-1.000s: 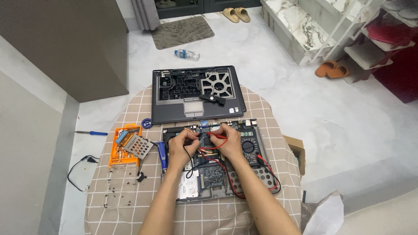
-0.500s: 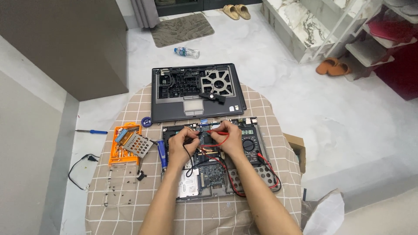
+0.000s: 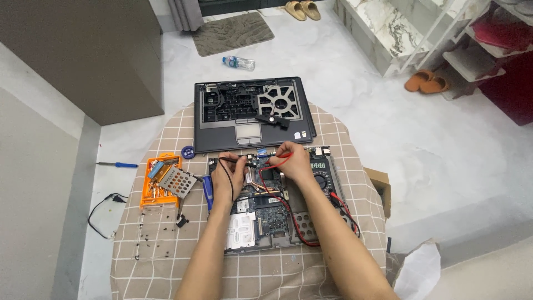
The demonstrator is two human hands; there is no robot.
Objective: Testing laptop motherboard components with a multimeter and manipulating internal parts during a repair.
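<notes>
A bare laptop motherboard (image 3: pixel 261 219) lies on a round table with a checked cloth (image 3: pixel 166 272). My left hand (image 3: pixel 226 176) pinches a black test probe with its tip on the board's far edge. My right hand (image 3: pixel 293 162) holds a red test probe, its tip close to the black one near a blue connector. Red and black leads (image 3: pixel 291 216) trail across the board toward a multimeter (image 3: pixel 325 175), partly hidden under my right forearm.
An emptied laptop chassis (image 3: pixel 250 114) with a fan sits at the table's far side. An orange screwdriver-bit case (image 3: pixel 158 180) with a perforated metal plate, loose screws and a blue screwdriver (image 3: pixel 208 191) lie left. On the floor are a water bottle (image 3: pixel 239 62), mat and sandals.
Both hands have stayed at the board's far edge with the probes; only small shifts of the probe tips show.
</notes>
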